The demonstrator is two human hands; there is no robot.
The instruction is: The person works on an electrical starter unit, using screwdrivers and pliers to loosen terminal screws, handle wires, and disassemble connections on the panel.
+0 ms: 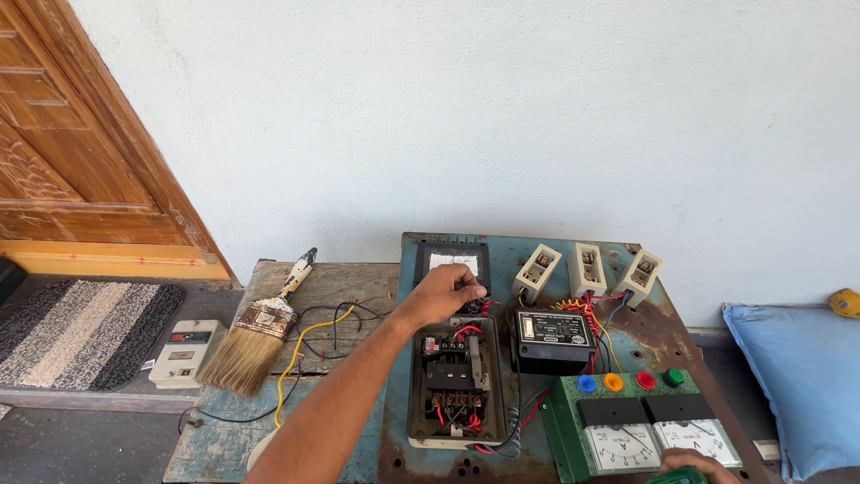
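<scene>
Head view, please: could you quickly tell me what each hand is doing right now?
Left hand: fingers curled at the top of the open starter unit; any grip is hidden.
Right hand: mostly cut off at the bottom edge, beside the green meter panel; cannot be told.

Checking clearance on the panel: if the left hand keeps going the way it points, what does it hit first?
The left hand points up and right, so it would probably first meet the cream fuse holder, past the black unit with the white face. Depth is unclear.

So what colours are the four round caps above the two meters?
Blue, orange, red and green, left to right, on the green box. Head view shows the four round caps best.
</scene>
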